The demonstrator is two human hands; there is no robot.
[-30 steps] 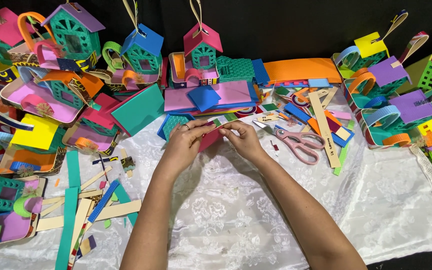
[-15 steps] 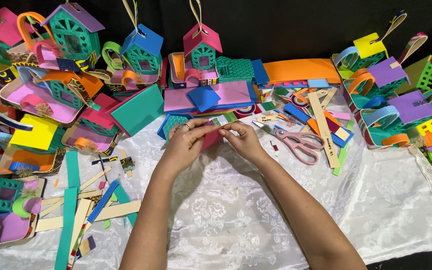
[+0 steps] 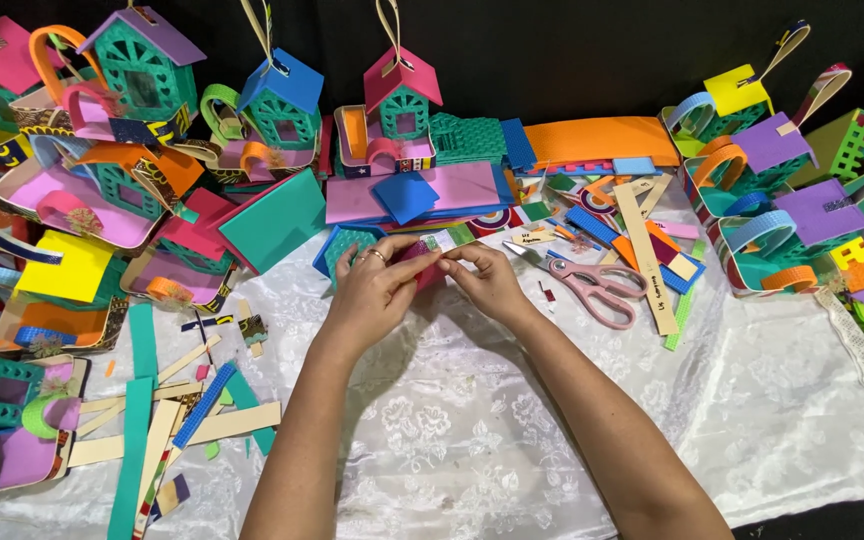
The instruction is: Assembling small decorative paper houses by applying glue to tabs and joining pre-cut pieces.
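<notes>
My left hand (image 3: 377, 288) and my right hand (image 3: 485, 279) meet above the middle of the white lace cloth (image 3: 472, 430). Between their fingertips they pinch a small dark pink foam piece (image 3: 424, 272) with a green and white strip (image 3: 448, 240) along its top edge. A ring shows on a finger of the left hand. Most of the pink piece is hidden by my fingers. Pink-handled scissors (image 3: 592, 285) lie just right of my right hand.
Small foam houses (image 3: 399, 95) in teal, blue and pink stand along the back. Foam sheets (image 3: 407, 192) and loose strips (image 3: 157, 430) pile up at the left and back. More foam houses and baskets (image 3: 802, 200) crowd the right. A wooden ruler (image 3: 644, 255) lies by the scissors.
Both hands stay in the same spot with the small piece between them; only the fingers shift slightly.
</notes>
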